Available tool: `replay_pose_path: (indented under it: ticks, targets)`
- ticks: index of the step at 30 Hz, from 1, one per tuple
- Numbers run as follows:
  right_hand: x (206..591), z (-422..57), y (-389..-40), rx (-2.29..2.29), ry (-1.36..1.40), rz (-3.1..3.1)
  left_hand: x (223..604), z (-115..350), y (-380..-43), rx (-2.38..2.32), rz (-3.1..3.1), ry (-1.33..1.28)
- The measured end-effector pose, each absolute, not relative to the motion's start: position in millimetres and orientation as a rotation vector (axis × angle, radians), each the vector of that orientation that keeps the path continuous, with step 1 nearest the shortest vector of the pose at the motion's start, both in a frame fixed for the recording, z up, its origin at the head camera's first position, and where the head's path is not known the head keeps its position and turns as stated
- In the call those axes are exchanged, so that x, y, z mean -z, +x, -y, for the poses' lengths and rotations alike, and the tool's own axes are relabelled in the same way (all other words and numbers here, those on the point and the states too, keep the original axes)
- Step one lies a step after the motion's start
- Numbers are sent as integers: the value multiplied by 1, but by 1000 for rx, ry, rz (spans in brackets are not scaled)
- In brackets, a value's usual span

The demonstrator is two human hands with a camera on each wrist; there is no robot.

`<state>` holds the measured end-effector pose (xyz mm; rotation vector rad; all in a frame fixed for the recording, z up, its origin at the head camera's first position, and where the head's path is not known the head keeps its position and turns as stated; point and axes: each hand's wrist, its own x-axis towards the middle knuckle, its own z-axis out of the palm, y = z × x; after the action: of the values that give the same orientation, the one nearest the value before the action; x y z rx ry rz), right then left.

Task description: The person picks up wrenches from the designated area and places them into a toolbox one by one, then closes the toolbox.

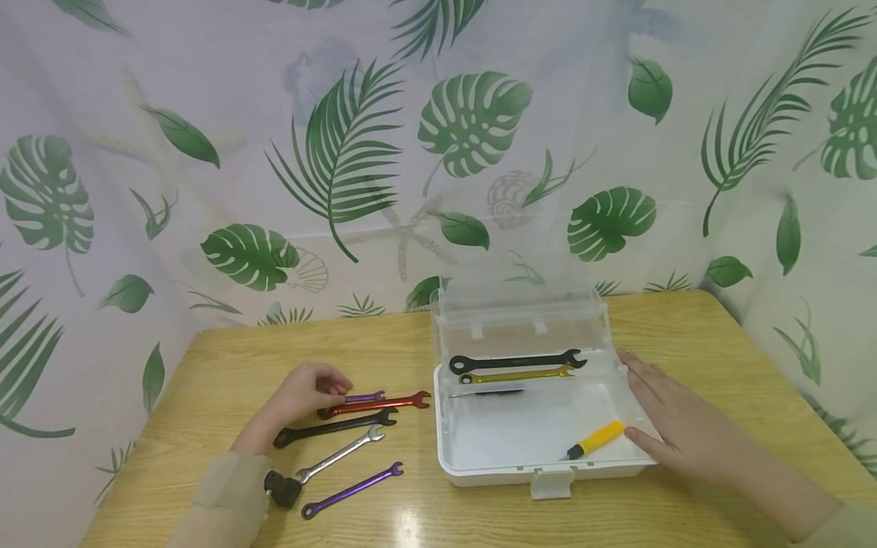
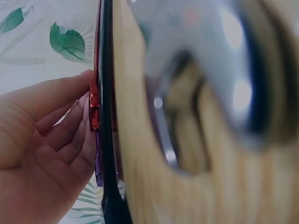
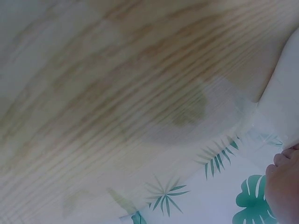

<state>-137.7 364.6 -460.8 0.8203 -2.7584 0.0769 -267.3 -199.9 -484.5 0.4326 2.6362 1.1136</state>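
Note:
My left hand (image 1: pixel 304 396) is at the left group of wrenches, thumb and fingertips closing on the end of a small purple wrench (image 1: pixel 366 396). That wrench lies along a red wrench (image 1: pixel 384 405); my fingers partly hide both. Nearer me lie a black wrench (image 1: pixel 336 428), a silver wrench (image 1: pixel 342 454) and a longer purple wrench (image 1: pixel 352 491). With fingers extended, my right hand (image 1: pixel 685 426) rests against the right side of a white toolbox (image 1: pixel 479 479). Inside are a black wrench (image 1: pixel 514 363), a gold wrench (image 1: pixel 521 374), a thin dark-handled tool (image 1: pixel 499 392) and a yellow utility knife (image 1: pixel 603 436).
The toolbox's clear lid (image 1: pixel 521 304) stands raised at the back, and its white latch (image 1: pixel 552 483) faces me. A leaf-patterned curtain (image 1: pixel 384 289) hangs behind the wooden table (image 1: pixel 233 358). A black wrist device (image 1: pixel 283 489) sits on my left sleeve.

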Motion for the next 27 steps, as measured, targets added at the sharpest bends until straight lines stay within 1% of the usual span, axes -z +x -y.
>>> replay_pose_path:
  ticks: [17,27]
  targets:
    - [463,-366,-140,-87,823,2747,485,196,-269,-1064,-2676,409]
    - [460,-365,-138,-69,806,2774,483,195,-268,-987,-2701,489]
